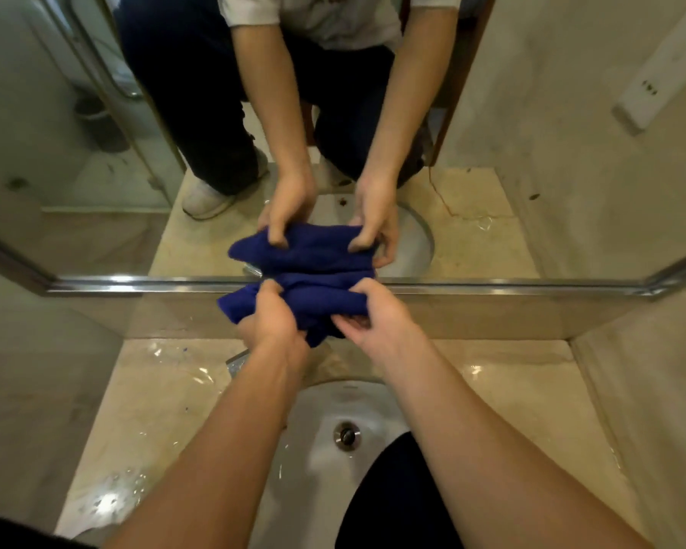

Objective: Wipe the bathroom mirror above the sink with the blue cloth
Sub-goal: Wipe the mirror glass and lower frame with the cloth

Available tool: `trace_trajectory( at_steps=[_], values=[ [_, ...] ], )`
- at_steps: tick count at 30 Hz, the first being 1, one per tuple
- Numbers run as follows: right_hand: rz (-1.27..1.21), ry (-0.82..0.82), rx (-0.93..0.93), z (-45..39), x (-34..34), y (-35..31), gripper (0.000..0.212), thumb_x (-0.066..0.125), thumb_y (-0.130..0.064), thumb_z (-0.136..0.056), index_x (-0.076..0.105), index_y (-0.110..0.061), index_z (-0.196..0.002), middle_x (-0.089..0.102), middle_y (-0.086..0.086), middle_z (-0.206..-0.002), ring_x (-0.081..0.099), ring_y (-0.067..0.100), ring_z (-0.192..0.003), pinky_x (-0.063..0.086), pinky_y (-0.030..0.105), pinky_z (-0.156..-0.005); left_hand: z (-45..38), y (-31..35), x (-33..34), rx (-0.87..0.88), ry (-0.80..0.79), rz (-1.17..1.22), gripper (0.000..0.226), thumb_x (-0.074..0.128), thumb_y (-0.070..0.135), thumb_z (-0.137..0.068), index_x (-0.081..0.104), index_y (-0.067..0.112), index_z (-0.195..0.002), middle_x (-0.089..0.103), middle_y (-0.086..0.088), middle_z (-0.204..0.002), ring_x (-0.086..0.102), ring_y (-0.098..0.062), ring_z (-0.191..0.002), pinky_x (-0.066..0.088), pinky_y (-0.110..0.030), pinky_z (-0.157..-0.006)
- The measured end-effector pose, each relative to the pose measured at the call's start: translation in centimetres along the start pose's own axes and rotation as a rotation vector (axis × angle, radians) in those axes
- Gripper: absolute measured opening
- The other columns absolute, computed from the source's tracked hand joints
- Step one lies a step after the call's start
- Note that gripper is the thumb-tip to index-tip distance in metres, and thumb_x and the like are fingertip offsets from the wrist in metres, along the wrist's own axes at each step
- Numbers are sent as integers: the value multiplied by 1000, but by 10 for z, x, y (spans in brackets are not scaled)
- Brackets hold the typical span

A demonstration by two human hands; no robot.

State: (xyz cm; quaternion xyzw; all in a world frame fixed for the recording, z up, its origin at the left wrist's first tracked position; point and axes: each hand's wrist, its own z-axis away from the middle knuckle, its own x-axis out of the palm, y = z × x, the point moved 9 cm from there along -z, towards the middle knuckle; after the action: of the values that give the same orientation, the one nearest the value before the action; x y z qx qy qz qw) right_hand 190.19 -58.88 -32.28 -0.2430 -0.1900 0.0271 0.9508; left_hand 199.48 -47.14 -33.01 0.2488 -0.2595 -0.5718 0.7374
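Both hands grip bunched blue cloth (317, 301) | left hand (274, 318), right hand (377, 317) | seemingly touching mirror (96, 132) base

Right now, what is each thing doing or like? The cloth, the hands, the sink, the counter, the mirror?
blue cloth: bunched up, held at the mirror's bottom edge
left hand: gripping the cloth
right hand: gripping the cloth
sink: drain uncovered, no standing water seen
counter: wet, puddles
mirror: reflects the hands and cloth
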Motion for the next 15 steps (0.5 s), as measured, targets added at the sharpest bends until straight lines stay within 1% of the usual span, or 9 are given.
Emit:
trace_trajectory(
  at_steps=[1, 3, 4, 5, 7, 9, 11, 13, 15],
  values=[
    [0, -32, 60, -2, 17, 14, 17, 49, 0, -88, 53, -4, -104, 57, 16, -85, 58, 25, -77, 56, 32, -60, -11, 16, -9, 34, 60, 11, 29, 68, 25, -84, 50, 17, -105, 65, -6, -105, 64, -23, -76, 53, -35, -57],
    [-44, -84, 132, -4, 44, 37, 8, 44, -3, -93, 52, -6, -92, 54, 14, -82, 56, 24, -79, 51, 36, -81, -30, 43, -21, 132, 146, -5, 41, 70, 24, -81, 52, 16, -118, 65, -6, -111, 65, -24, -89, 58, -43, -78],
    [-88, -104, 145, -6, 51, 43, 11, 43, -3, -94, 51, -7, -87, 54, 13, -82, 56, 24, -79, 48, 38, -84, -36, 50, -22, 185, 165, -24, 45, 70, 24, -81, 52, 16, -121, 65, -5, -110, 65, -22, -91, 57, -45, -85],
    [-124, -109, 147, -10, 53, 45, 11, 43, -2, -94, 51, -6, -87, 55, 14, -83, 56, 25, -80, 48, 38, -84, -37, 55, -20, 240, 170, -47, 45, 69, 24, -81, 52, 17, -123, 65, -2, -107, 66, -20, -92, 57, -45, -88],
    [-146, -97, 142, -15, 47, 44, 9, 46, -1, -92, 54, -5, -92, 57, 15, -86, 57, 25, -79, 50, 36, -81, -30, 58, -15, 355, 147, -96, 44, 66, 24, -84, 47, 21, -124, 64, 2, -107, 65, -16, -92, 57, -43, -89],
    [-185, -90, 148, -20, 39, 39, 8, 48, -2, -90, 55, -5, -94, 57, 15, -86, 57, 24, -76, 52, 34, -75, -21, 53, -5, 448, 64, -109, 49, 62, 21, -86, 40, 19, -131, 61, 1, -114, 65, -16, -96, 55, -42, -92],
    [-269, -73, 160, -24, 31, 33, 9, 50, -5, -89, 56, -5, -96, 58, 13, -80, 58, 22, -71, 56, 29, -57, -4, 49, 10, 544, -33, -142, 47, 57, 17, -88, 35, 17, -129, 58, -3, -122, 64, -17, -102, 53, -43, -96],
    [-349, -32, 161, -27, 21, 25, 14, 52, -8, -89, 57, -8, -102, 63, 11, -65, 63, 19, -55, 48, 21, -37, 21, 46, 30, 644, -118, -229, 41, 54, 13, -90, 28, 25, -120, 54, -4, -124, 61, -18, -106, 51, -39, -98],
    [-436, -25, 138, -27, 11, 14, 11, 49, -8, -90, 57, -8, -97, 61, 8, -46, 60, 18, -35, 43, 18, -32, 38, 38, 44, 685, -140, -262, 43, 54, 12, -91, 26, 25, -122, 50, -5, -124, 59, -18, -105, 49, -32, -95]
  ],
)
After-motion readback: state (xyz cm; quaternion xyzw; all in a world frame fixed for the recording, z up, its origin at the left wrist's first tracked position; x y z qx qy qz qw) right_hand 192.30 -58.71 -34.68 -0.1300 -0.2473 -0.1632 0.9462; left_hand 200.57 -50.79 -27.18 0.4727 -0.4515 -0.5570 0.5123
